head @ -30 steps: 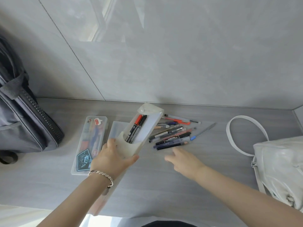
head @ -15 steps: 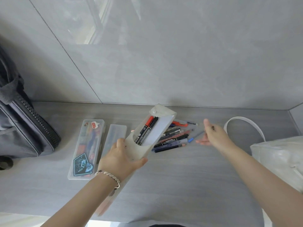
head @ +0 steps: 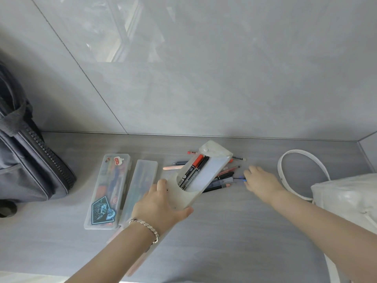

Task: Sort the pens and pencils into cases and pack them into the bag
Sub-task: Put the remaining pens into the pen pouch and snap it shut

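1. The translucent frosted plastic pencil case (head: 213,170) slants from near-left to far-right, open flap toward the wall; a red-capped marker (head: 196,163) and a black marker (head: 195,175) lie along it.
2. The left hand (head: 161,205) grips the case's near end, thumb and fingers curled round it.
3. The right hand (head: 262,181) reaches, fingers extended, to the loose pile of pens (head: 224,177) just right of the case; blur hides any pinch.
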### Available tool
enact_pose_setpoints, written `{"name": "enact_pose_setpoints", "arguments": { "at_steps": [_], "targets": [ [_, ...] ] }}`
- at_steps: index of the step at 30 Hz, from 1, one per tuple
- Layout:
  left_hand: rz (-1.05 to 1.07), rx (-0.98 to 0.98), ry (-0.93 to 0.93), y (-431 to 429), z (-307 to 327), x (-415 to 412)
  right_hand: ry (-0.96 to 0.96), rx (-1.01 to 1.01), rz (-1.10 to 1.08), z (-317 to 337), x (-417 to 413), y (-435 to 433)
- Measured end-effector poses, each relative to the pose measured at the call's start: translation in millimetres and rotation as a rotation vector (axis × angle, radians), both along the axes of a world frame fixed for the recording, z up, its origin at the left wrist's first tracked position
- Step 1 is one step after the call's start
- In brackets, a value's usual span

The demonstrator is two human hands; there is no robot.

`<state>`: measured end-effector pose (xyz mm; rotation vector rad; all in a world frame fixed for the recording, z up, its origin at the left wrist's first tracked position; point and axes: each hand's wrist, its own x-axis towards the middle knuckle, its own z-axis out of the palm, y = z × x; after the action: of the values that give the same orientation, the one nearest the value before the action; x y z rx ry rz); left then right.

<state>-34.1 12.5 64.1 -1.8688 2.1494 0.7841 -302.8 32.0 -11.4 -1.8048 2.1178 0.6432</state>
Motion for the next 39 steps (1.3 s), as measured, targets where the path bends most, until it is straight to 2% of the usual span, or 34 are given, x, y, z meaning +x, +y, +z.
{"name": "enact_pose_setpoints", "arguments": {
  "at_steps": [2, 4, 7, 8, 11, 15, 17, 19, 21, 24, 26, 28, 30, 33, 35, 39],
  "targets": [
    [-0.005, -0.007, -0.015, 1.3, -0.6, -0.1, -0.192, -0.236, -0.285, 17.8, 2.8, 1.2],
    [-0.011, -0.024, -0.027, 2.6, -1.2, -2.1, -0.563, -0.509, -0.549, 39.4, 13.7, 1.0],
    [-0.050, -0.044, -0.039, 5.1, -0.5, -8.7, -1.173, -0.874, -0.711, 80.2, 48.7, -1.5],
    [-0.071, -0.053, -0.043, 6.4, 0.3, -11.5, -1.308, -0.971, -0.733, 89.9, 60.2, -3.1],
    [-0.118, -0.098, -0.036, 10.4, 2.5, -17.2, -1.430, -1.061, -0.800, 94.6, 89.2, -7.4],
    [-0.133, -0.154, -0.018, 11.4, 5.1, -18.9, -1.529, -0.920, -1.059, 69.1, 111.8, -5.0],
    [-0.134, -0.156, -0.016, 10.0, 5.2, -18.7, -1.548, -0.867, -1.097, 63.8, 116.4, -2.1],
    [-0.131, -0.145, -0.007, 8.5, 4.4, -18.0, -1.526, -0.904, -1.020, 64.3, 114.8, 1.4],
    [-0.103, -0.122, 0.013, 7.5, 4.3, -17.7, -1.338, -0.927, -0.785, 63.4, 106.9, 6.8],
    [-0.043, -0.098, 0.028, 4.1, 2.4, -12.2, -1.040, -0.833, -0.422, 61.5, 94.3, 9.9],
    [0.022, -0.086, 0.034, -0.9, 0.0, -5.0, -0.991, -0.924, -0.386, 58.6, 82.5, 8.4],
    [0.083, -0.074, 0.030, -7.0, -2.6, 3.3, -0.921, -0.984, -0.453, 45.9, 65.0, 4.4],
    [0.122, -0.066, 0.024, -11.5, -4.8, 10.7, -0.789, -0.850, -0.387, 24.0, 48.7, -0.5],
    [0.149, -0.065, 0.030, -14.2, -6.1, 17.0, -0.697, -0.503, -0.150, -5.7, 37.9, -6.4],
    [0.154, -0.063, 0.021, -14.9, -5.3, 19.0, -0.659, -0.383, -0.028, -14.3, 35.5, -11.9],
    [0.165, -0.058, 0.010, -16.9, -4.6, 22.3, -0.452, -0.177, 0.267, -11.5, 31.4, -27.8]
  ]
}}
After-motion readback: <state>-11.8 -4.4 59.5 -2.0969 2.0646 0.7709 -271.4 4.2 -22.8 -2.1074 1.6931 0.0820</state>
